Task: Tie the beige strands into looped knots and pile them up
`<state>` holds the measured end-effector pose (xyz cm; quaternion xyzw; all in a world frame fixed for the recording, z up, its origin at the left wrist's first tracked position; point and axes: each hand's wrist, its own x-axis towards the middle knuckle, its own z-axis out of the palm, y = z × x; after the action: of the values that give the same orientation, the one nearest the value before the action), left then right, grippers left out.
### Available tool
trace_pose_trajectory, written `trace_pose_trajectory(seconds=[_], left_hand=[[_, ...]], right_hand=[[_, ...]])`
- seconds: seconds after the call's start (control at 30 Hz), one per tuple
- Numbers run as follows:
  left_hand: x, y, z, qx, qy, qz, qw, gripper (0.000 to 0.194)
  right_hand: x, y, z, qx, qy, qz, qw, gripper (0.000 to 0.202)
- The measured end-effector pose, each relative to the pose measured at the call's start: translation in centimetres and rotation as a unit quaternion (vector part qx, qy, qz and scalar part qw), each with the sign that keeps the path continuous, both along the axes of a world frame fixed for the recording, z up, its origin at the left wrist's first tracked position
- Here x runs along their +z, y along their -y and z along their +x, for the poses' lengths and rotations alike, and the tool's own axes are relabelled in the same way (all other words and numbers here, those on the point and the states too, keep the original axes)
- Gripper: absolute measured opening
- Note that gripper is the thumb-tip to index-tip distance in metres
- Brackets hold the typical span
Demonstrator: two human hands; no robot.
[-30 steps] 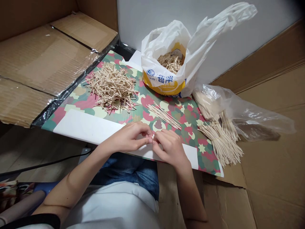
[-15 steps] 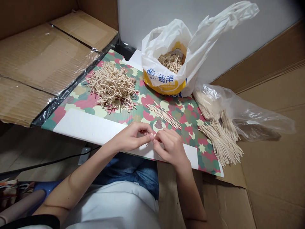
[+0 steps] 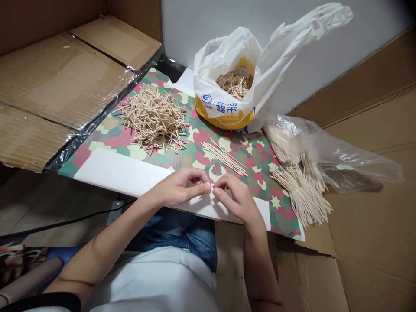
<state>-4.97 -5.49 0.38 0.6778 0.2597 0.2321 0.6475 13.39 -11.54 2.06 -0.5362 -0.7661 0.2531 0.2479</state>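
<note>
My left hand (image 3: 185, 185) pinches a small piece of pale stick (image 3: 211, 186) between thumb and forefinger over the white strip at the table's front edge. On the piece's other side, my right hand (image 3: 237, 200) closes its thumb and forefinger at it; my fingers partly hide the piece. Just beyond my hands lie several long thin sticks (image 3: 224, 158), side by side on the patterned sheet (image 3: 260, 151). Farther left rises a heap of short, bent stick pieces (image 3: 154, 117).
A white and yellow plastic bag (image 3: 227, 112) stands at the back, holding more short pieces. Tied stick bundles (image 3: 302, 195) lie at the right beside a clear plastic bag (image 3: 351, 160). Cardboard (image 3: 65, 78) borders the left side, and a grey wall stands behind.
My right hand has shifted slightly right, its fingers loosening a little, so the pale piece between my fingertips shows more. My left hand stays nearly still. The heap and long sticks look unchanged.
</note>
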Motion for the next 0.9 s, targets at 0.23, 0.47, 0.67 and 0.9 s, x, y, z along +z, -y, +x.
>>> trace_pose_trajectory(seconds=[0.23, 0.47, 0.67, 0.9], left_hand=[[0.0, -0.1, -0.1, -0.044, -0.020, -0.017, 0.999, 0.023], [-0.1, 0.0, -0.1, -0.039, -0.037, -0.046, 0.998, 0.024], [-0.4, -0.2, 0.0, -0.044, -0.024, -0.074, 0.996, 0.025], [-0.7, 0.0, 0.1, -0.042, 0.030, -0.115, 0.992, 0.030]], right_hand=[[0.3, 0.1, -0.3, -0.001, -0.051, -0.093, 0.994, 0.015], [-0.1, 0.1, -0.2, 0.000, -0.062, -0.129, 0.990, 0.011], [0.0, 0.2, -0.6, -0.012, -0.044, -0.099, 0.994, 0.011], [-0.1, 0.8, -1.2, -0.043, -0.041, -0.017, 0.998, 0.012]])
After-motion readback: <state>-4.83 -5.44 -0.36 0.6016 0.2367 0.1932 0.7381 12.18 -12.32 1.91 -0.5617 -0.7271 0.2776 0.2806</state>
